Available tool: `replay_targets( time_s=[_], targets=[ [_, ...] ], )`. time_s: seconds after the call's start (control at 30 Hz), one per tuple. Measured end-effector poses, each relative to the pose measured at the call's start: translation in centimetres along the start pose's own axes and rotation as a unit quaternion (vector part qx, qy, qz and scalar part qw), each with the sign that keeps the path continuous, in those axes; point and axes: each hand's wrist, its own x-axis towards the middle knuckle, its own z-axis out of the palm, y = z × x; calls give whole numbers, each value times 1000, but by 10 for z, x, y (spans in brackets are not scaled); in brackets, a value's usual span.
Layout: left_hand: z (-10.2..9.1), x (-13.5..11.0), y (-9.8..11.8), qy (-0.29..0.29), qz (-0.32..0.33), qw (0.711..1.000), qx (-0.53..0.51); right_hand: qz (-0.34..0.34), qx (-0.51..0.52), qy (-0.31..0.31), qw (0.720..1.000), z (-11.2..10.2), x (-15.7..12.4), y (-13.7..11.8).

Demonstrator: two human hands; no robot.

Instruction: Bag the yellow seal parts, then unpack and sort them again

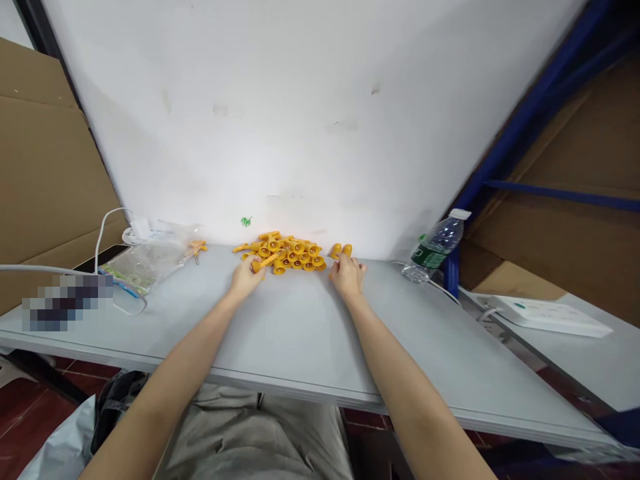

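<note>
A heap of small yellow plastic parts (290, 251) lies at the far edge of the grey table (300, 333), against the white wall. My left hand (246, 276) rests at the heap's left side, its fingers closed round one long yellow part (263, 262). My right hand (347, 275) lies to the right of the heap, fingers curled on the table just below two separate yellow parts (341, 251). Whether it grips anything is hidden.
A clear plastic bag (150, 261) with a yellow part at its mouth lies at the left, beside white cables and a charger (137, 230). A water bottle (434, 247) leans at the right. A white power strip (545, 315) sits on the neighbouring table. Cardboard stands on both sides.
</note>
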Motion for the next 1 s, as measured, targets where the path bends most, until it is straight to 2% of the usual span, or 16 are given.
replay_targets(
  time_s=[0.1, 0.23, 0.37, 0.5, 0.57, 0.6, 0.67, 0.77, 0.93, 1.0],
  targets=[
    [1, -2, -13, 9, 45, 995, 90, -20, 24, 7, 999, -1, -6, 1],
    [-1, -1, -15, 10, 35, 992, 124, -21, 53, 3, 998, -1, -6, 1],
    [-1, -1, -13, 2, 36, 992, 117, 52, 98, -15, 994, 5, -5, 4],
    [-1, -1, -14, 4, 34, 993, 116, 149, 74, -122, 978, 9, -5, 7],
    [-1, 0, -15, 5, 34, 992, 118, 162, 58, -148, 974, 7, -5, 7],
    [-1, 1, -15, 6, 35, 992, 121, 157, 59, -140, 976, 5, -5, 6],
    [-1, 1, -16, 9, 39, 991, 129, 123, 79, -97, 985, -1, -4, 3],
    [-3, 1, -16, 12, 48, 988, 144, 35, 137, -45, 989, -10, -2, -8],
    [-4, 0, -14, 6, 59, 986, 155, -140, 176, -59, 973, -15, -5, -30],
    [-3, 0, -14, 6, 61, 986, 157, -188, 173, -61, 965, -15, -7, -36]
  ],
)
